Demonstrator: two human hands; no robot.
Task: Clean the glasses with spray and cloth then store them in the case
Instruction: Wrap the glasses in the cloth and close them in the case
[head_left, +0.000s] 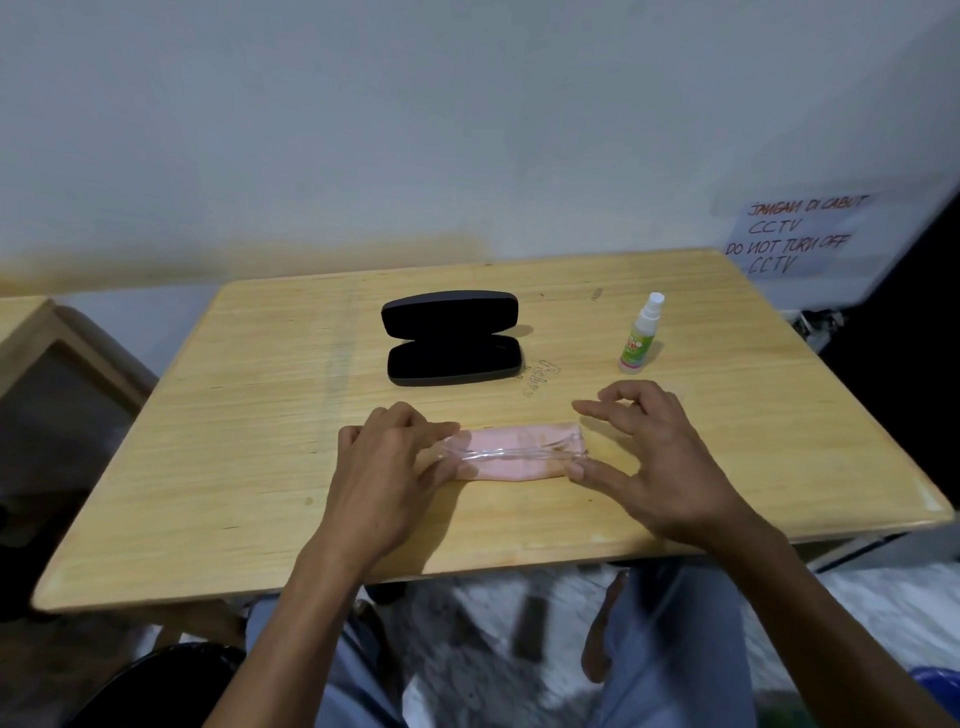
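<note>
Clear-framed glasses (511, 453) lie folded on a pink cloth (519, 465) near the front middle of the wooden table (260, 467). My left hand (387, 467) pinches the left end of the glasses between thumb and fingers. At the right end is my right hand (649, 457), fingers spread and raised, its thumb touching the cloth's corner by the frame. Behind the cloth a black glasses case (451, 338) stands open and holds nothing. A small spray bottle (641, 335) with a white nozzle and green label stands upright at the back right.
The table stands against a pale wall with a handwritten paper notice (795, 236) at the right. Another wooden table (31, 332) sits to the left. My knees (675, 649) show below the front edge, and a black seat (166, 686) at lower left.
</note>
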